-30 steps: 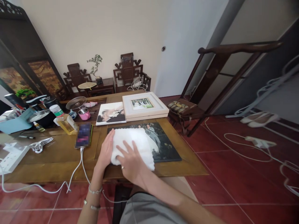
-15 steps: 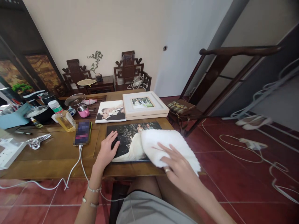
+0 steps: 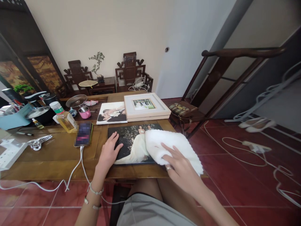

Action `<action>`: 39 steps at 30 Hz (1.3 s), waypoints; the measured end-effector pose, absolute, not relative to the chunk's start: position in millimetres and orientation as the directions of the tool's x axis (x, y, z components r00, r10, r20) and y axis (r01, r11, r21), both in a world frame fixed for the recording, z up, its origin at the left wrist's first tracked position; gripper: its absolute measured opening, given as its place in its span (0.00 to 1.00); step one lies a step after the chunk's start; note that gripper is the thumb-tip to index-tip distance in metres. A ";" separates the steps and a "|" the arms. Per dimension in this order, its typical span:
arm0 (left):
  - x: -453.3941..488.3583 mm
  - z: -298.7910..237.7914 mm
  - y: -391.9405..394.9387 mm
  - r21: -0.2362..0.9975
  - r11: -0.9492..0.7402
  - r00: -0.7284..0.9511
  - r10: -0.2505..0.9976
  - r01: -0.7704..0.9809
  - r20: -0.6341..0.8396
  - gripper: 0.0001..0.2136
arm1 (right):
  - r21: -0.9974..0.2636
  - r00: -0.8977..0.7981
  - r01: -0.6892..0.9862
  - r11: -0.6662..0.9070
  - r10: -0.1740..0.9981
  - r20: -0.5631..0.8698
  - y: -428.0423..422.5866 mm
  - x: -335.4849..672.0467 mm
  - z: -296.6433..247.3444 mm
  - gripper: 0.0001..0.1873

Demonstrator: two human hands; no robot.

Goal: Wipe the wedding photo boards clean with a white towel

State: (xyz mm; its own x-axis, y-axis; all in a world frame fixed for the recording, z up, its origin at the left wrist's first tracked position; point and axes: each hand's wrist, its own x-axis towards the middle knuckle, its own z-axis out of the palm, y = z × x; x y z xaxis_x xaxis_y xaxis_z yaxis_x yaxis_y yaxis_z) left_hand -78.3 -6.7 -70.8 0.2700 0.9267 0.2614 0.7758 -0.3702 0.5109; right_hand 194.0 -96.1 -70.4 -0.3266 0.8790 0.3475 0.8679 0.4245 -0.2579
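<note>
A dark wedding photo panel [image 3: 127,141] lies flat near the table's front edge, showing a figure in a long white dress. My left hand [image 3: 109,153] rests on the panel's left edge, fingers stretched out and apart. Under my right hand [image 3: 180,166] is a white fluffy cloth [image 3: 174,141], gripped with the thumb side tucked into it and two fingers lying over its top. The cloth covers the right part of the panel and hangs past its right edge.
Behind the panel lie a smaller photo panel [image 3: 112,113] and stacked white frames [image 3: 148,108]. To the left are a phone [image 3: 84,134] on a white cable, a bottle of yellow liquid [image 3: 64,119], a pink cup [image 3: 85,113] and a hair clip [image 3: 39,142]. A wooden chair [image 3: 216,72] stands right.
My right hand and the cloth have shifted slightly to the right, so more of the white dress shows. My left hand stays on the panel's left edge.
</note>
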 end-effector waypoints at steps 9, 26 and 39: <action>-77.1 -71.0 -7.9 0.434 -0.395 0.323 0.918 0.810 0.232 0.17 | -0.260 -0.372 0.864 0.432 0.894 0.251 -48.0 165.1 -51.6 0.19; -77.9 -72.3 -3.6 0.510 -0.435 0.332 0.900 0.742 0.283 0.17 | -0.395 -0.390 0.785 0.477 0.876 0.284 -40.4 220.1 -56.2 0.15; -81.8 -72.1 -7.1 0.483 -0.464 0.395 0.886 0.742 0.245 0.22 | -0.400 -0.360 0.800 0.448 0.891 0.277 -16.8 168.6 -46.8 0.19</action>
